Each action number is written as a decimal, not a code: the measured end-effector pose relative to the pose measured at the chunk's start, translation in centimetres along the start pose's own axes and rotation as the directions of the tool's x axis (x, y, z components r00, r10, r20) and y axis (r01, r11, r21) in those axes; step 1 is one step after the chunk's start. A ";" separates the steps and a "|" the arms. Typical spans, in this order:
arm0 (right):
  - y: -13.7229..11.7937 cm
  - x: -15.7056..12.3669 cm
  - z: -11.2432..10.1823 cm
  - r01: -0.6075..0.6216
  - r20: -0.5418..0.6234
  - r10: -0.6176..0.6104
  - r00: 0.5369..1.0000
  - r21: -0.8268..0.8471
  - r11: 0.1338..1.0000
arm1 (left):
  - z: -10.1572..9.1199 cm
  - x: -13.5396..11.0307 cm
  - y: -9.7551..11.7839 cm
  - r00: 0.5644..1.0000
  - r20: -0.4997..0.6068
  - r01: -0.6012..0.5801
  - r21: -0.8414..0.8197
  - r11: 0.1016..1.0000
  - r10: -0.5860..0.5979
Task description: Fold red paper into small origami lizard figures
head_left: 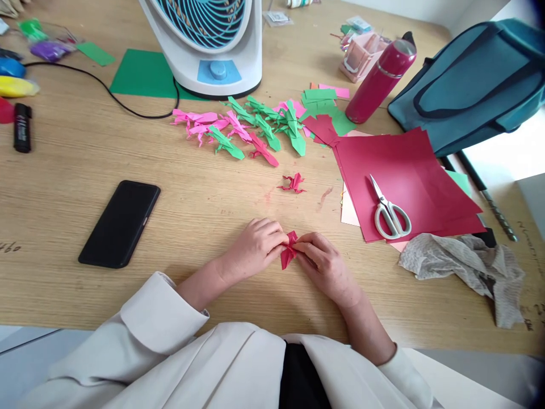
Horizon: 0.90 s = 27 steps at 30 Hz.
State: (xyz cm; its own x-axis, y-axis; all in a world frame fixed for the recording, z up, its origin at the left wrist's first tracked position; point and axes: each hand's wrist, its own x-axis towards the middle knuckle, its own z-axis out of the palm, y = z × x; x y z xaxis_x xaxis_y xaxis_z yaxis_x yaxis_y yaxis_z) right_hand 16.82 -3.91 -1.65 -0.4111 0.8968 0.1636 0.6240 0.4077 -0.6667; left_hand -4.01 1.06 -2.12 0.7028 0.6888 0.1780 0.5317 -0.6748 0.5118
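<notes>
A small red origami figure (288,257) is held just above the desk, near its front edge. My left hand (260,244) pinches it from the left, fingers closed. From the other side my right hand (326,264) grips it between thumb and fingertips. Parts of the folded paper are hidden behind the fingers. Beyond the hands lies another small red folded figure (293,183) with thin legs. Farther back is a cluster of folded paper figures, among them green ones (268,132), pink ones (200,120) and a long red one (263,150).
Red paper sheets (395,165) with white-handled scissors (389,213) on top lie at right, beside a crumpled cloth (464,267). A black phone (120,224) lies left. Behind stand a fan (217,71), a red bottle (378,85) and a teal bag (472,91). A black marker (22,128) is far left.
</notes>
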 end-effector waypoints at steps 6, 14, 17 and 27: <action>0.0 0.1 -0.3 -0.016 0.018 0.015 1.000 0.039 0.999 | 0.9 -0.5 1.2 0.994 -0.079 0.079 0.035 0.996 -0.076; -0.1 0.5 -0.4 -0.120 -0.034 0.124 0.992 0.096 0.988 | 1.4 -0.6 1.6 0.993 -0.107 0.057 0.039 0.998 -0.053; -0.1 0.7 -0.4 -0.133 -0.049 0.140 0.989 0.126 0.983 | 1.5 -0.7 1.6 0.993 -0.120 0.022 0.027 0.999 -0.019; 0.5 0.8 0.7 -0.250 -0.130 0.275 0.953 0.183 0.951 | 1.0 -1.3 1.8 0.995 -0.058 -0.065 0.175 0.982 0.076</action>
State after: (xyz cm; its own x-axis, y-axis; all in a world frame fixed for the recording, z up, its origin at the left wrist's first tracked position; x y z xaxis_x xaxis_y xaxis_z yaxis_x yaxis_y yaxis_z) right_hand 16.38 -3.14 -2.33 -0.1336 0.9888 0.0670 0.5744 0.1323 -0.8078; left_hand -3.46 -1.34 -2.30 0.7127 0.6497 0.2646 0.5595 -0.7540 0.3441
